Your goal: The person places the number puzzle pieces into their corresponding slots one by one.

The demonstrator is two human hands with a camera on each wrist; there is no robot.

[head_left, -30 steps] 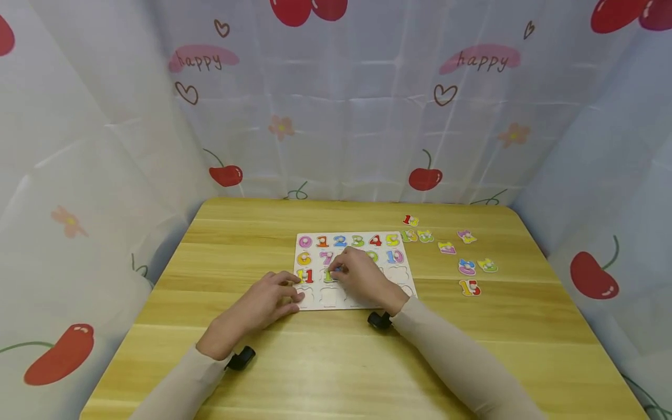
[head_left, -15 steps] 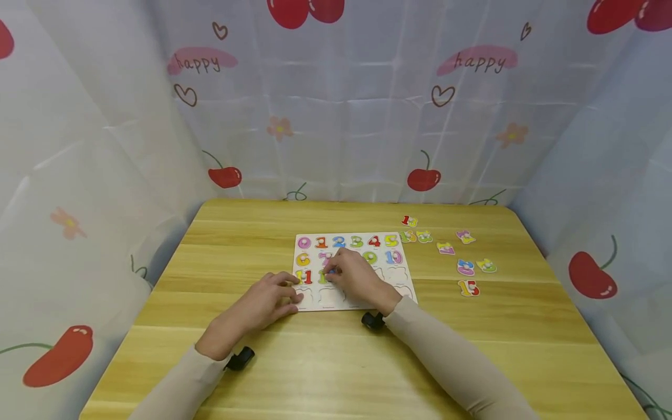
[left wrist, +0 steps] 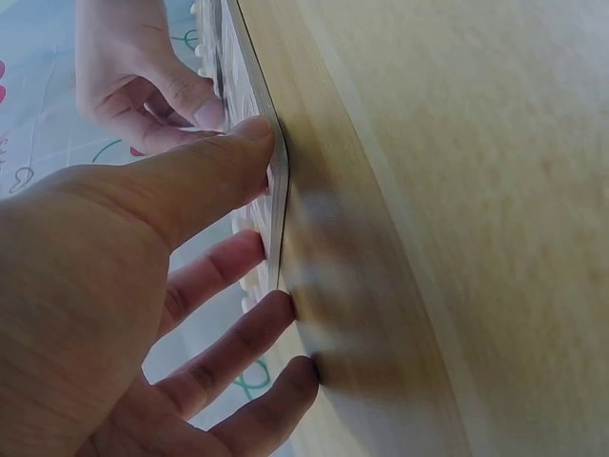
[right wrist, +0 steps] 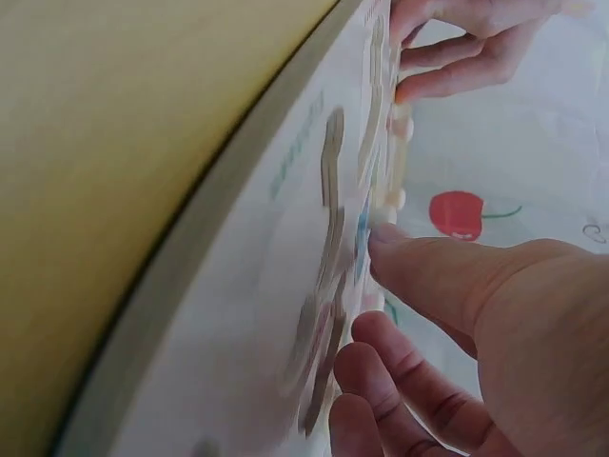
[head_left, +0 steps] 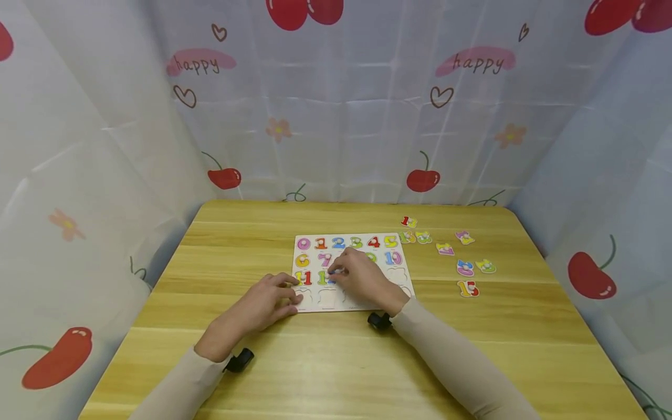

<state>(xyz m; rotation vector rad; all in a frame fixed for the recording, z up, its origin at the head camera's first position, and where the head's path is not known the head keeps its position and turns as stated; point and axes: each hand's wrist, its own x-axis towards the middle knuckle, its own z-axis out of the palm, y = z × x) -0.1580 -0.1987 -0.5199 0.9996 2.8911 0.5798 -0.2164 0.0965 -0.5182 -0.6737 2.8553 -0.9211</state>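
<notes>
In the head view a white number puzzle board (head_left: 315,309) lies on the table, with pieces 0 to 7 and others in its slots. My left hand (head_left: 266,300) rests on its left edge, fingers spread; in the left wrist view the thumb (left wrist: 214,171) lies on the near edge of the board. My right hand (head_left: 364,281) bends over the middle and pinches the number 12 puzzle piece (head_left: 322,277), which has a green 1 and a blue 2. The right wrist view shows the thumb (right wrist: 428,267) against its blue part. The palm hides some slots.
Several loose number pieces lie right of the board, among them a red and yellow 15 (head_left: 468,289), a blue and purple piece (head_left: 465,268) and a red-yellow piece (head_left: 409,222). The wooden table (head_left: 315,373) ends at a printed curtain (head_left: 336,151).
The right hand shifted slightly left, then back right, staying at the 12 piece, whose blue 2 shows more now. The left hand has stayed at the board's edge.
</notes>
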